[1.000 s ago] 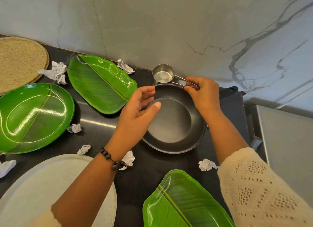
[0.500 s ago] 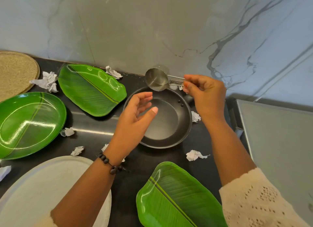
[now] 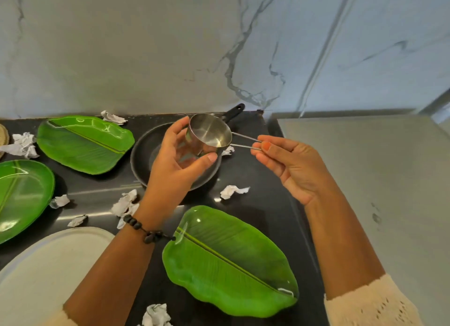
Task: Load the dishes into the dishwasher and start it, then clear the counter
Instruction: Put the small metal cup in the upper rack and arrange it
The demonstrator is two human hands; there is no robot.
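Right hand (image 3: 289, 165) pinching steel cup (image 3: 209, 137) by its wire handle, left hand (image 3: 180, 160) cupping it (fingers curled) over pan (image 3: 146, 155)

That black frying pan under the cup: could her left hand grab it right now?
Probably not at once. The left hand cups the steel measuring cup right above the frying pan, so it is busy; nothing else blocks the way down.
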